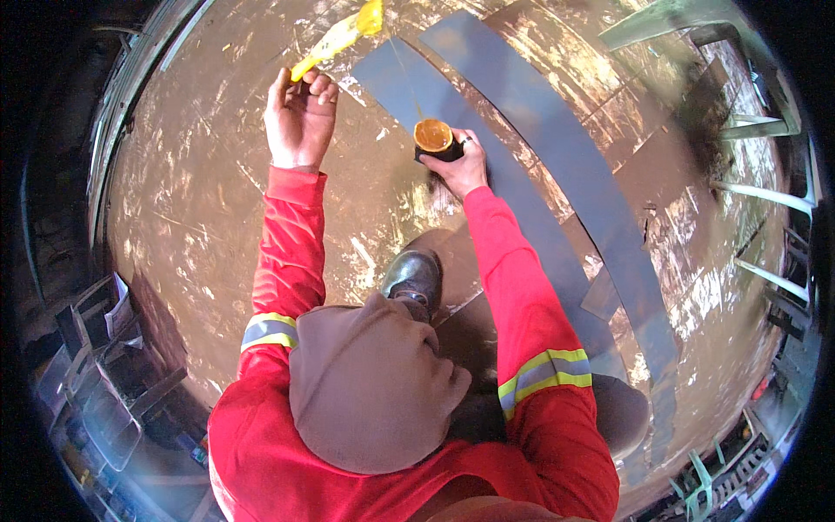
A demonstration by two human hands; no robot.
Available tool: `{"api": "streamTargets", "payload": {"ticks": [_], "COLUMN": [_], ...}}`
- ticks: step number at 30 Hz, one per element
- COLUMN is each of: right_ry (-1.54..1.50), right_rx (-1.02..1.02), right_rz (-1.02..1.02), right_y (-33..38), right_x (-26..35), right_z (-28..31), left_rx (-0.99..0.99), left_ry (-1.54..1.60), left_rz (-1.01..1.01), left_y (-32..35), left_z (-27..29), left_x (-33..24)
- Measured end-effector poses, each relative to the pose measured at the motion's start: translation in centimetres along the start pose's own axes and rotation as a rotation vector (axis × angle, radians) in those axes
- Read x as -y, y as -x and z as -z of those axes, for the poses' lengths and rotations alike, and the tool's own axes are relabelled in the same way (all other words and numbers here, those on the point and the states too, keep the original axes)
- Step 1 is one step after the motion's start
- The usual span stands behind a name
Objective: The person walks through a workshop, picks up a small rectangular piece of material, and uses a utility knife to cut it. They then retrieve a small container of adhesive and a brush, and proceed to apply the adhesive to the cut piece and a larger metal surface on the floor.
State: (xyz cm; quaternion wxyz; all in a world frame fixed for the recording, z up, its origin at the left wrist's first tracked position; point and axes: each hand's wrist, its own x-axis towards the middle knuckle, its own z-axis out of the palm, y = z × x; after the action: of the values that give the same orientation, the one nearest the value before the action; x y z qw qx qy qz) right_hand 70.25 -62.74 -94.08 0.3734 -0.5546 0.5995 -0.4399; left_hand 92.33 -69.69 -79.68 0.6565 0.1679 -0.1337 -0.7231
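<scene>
I log: left hand (302, 117) pinching yellow applicator (335, 41), beyond-left of cup (442, 154); right hand (465, 167) gripping cup; grey strip (515, 184) to its right. Thin strand (403, 65) spans applicator to cup; jerk could drip onto strip.

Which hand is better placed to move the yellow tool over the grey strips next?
Probably the left hand: it holds the yellow tool, while the right hand, though nearer the grey strips, holds the cup.

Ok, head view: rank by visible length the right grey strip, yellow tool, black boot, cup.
1. Right grey strip
2. Yellow tool
3. Black boot, visible part only
4. Cup
</scene>
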Motion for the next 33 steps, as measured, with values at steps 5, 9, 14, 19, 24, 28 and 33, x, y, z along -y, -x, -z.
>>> {"api": "streamTargets", "payload": {"ticks": [5,9,14,19,24,28,33], "right_ry": [0.018,-0.010,-0.035,0.022,0.043,0.028,0.041], "right_rx": [0.029,0.049,0.037,0.016,-0.002,-0.030,-0.021], "right_rz": [-0.046,-0.039,-0.042,-0.074,-0.046,-0.004,0.015], "right_y": [0.1,0.2,1.0,2.9,3.5,3.9,3.8], "right_x": [-0.5,-1.2,-1.6,-2.4,-2.8,-3.5,-3.4], "right_z": [0.5,0.5,1.9,4.5,4.8,4.9,4.8], "left_rx": [-0.167,-0.306,-0.392,-0.141,0.489,0.596,0.077], "left_ry": [-0.247,-0.660,-1.248,-1.730,-2.278,-2.003,-1.521], "left_rz": [-0.016,-0.007,-0.140,-0.370,-0.389,-0.228,0.122], "left_y": [-2.5,-4.8,-6.9,-7.7,-3.3,0.4,-4.6], "left_z": [4.3,10.5,12.7,10.6,8.7,6.2,8.4], "left_x": [0.4,1.4,1.6,1.7,5.7,7.6,3.7]}}
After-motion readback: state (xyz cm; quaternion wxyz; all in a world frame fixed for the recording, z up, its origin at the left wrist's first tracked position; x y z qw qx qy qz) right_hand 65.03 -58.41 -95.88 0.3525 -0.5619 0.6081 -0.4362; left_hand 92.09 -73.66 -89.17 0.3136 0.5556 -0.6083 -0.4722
